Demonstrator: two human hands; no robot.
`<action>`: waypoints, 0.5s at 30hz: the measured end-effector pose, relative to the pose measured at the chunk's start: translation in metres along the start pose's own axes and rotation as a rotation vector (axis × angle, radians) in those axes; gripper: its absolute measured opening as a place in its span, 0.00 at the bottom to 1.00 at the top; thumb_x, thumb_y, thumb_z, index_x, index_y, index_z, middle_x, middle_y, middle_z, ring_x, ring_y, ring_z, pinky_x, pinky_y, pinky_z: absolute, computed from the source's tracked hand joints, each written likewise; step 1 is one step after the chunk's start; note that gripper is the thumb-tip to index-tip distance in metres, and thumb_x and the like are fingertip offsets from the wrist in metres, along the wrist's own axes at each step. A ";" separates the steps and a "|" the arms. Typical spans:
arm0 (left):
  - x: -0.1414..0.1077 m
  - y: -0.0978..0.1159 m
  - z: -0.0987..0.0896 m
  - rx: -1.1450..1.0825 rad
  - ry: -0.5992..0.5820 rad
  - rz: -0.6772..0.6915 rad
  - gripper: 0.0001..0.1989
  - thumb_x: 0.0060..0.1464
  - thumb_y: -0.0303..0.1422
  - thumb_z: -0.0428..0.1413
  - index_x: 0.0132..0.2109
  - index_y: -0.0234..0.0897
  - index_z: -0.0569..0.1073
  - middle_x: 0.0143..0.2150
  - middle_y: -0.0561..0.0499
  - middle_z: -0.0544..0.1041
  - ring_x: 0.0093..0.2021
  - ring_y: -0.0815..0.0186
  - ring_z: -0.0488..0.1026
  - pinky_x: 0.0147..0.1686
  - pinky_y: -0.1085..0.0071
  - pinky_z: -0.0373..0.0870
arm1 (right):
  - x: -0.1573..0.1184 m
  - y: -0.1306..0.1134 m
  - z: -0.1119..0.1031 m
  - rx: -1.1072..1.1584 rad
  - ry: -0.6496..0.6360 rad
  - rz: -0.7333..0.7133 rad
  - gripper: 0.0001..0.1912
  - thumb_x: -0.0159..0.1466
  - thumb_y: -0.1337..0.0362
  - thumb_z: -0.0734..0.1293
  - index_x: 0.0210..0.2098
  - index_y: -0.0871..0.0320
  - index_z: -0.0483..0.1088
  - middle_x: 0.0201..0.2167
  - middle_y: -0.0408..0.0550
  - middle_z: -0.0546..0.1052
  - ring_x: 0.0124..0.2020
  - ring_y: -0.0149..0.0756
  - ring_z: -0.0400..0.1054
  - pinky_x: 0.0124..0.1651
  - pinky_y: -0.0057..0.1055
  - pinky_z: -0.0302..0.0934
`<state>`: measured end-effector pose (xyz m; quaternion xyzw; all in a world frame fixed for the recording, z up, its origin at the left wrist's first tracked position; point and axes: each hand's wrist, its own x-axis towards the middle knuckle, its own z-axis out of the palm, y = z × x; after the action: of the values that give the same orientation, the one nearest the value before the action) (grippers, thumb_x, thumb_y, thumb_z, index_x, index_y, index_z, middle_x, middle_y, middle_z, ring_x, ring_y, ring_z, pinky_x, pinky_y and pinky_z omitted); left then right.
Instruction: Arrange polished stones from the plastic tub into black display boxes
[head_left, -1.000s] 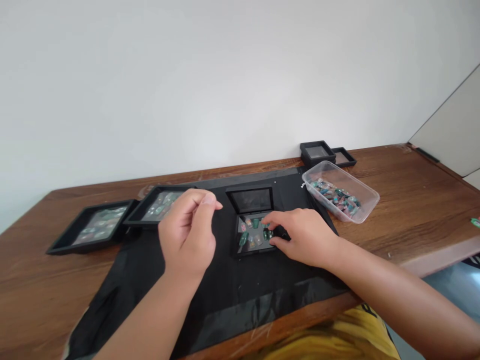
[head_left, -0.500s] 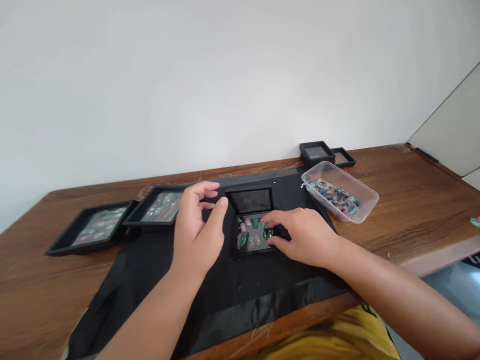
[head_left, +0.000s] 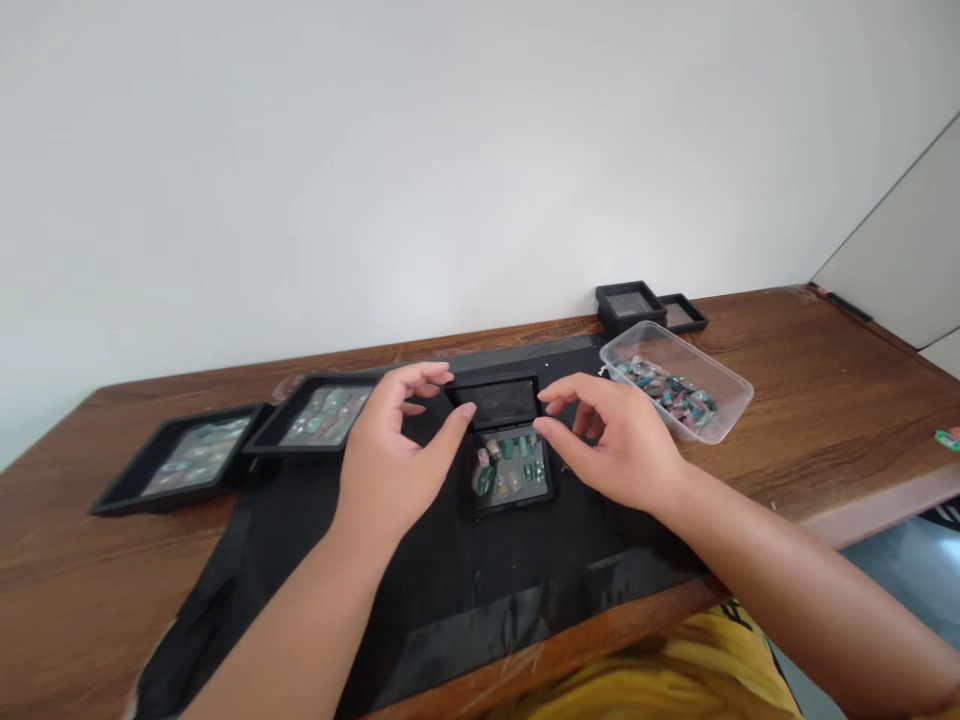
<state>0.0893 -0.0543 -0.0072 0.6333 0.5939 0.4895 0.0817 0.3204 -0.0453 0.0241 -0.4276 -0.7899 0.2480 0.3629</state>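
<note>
A small black case (head_left: 548, 490) lies on the black mat with its clear-windowed lid (head_left: 505, 404) raised at the back. Inside it are several press-on nails (head_left: 508, 450), green, pink and clear, spread over a grey base. At the case's left is my left hand (head_left: 394, 440), holding nothing, its thumb and fingers apart near the lid's left edge. My right hand (head_left: 619, 440) hovers at the right side of the case with thumb and index finger apart and nothing visible between them. Whether either hand touches the lid, I cannot tell.
Two black cases of nails, the nearer (head_left: 196, 455) and another (head_left: 319, 415), stand at left. A clear plastic tub (head_left: 724, 385) of loose nails sits at right. Several black cases (head_left: 630, 305) are stacked by the wall. A black mat (head_left: 420, 590) covers part of the wooden table (head_left: 795, 400).
My right hand has lifted out of the case and back toward the lid's right edge, uncovering the nails. My left hand has shifted slightly right, toward the lid.
</note>
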 end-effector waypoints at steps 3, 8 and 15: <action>0.001 -0.003 -0.001 0.023 -0.018 0.019 0.14 0.57 0.35 0.61 0.51 0.45 0.76 0.48 0.48 0.82 0.46 0.56 0.79 0.47 0.57 0.76 | 0.000 0.003 0.000 -0.041 0.016 -0.035 0.17 0.67 0.61 0.71 0.54 0.54 0.74 0.46 0.48 0.82 0.37 0.35 0.74 0.39 0.31 0.68; 0.000 -0.005 -0.003 0.047 -0.030 0.036 0.10 0.57 0.36 0.61 0.47 0.45 0.77 0.46 0.49 0.82 0.45 0.56 0.79 0.46 0.58 0.77 | 0.001 0.007 0.001 -0.092 -0.008 -0.037 0.27 0.67 0.62 0.70 0.65 0.55 0.67 0.59 0.55 0.77 0.48 0.43 0.74 0.47 0.39 0.72; 0.001 0.001 -0.007 0.031 -0.067 0.117 0.05 0.58 0.36 0.60 0.42 0.45 0.77 0.41 0.50 0.81 0.41 0.58 0.77 0.46 0.59 0.77 | -0.002 0.011 0.006 -0.087 -0.124 -0.022 0.61 0.60 0.56 0.78 0.79 0.52 0.38 0.73 0.62 0.63 0.65 0.56 0.67 0.64 0.56 0.67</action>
<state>0.0846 -0.0572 -0.0025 0.6842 0.5602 0.4627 0.0629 0.3218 -0.0421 0.0117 -0.4183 -0.8255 0.2354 0.2970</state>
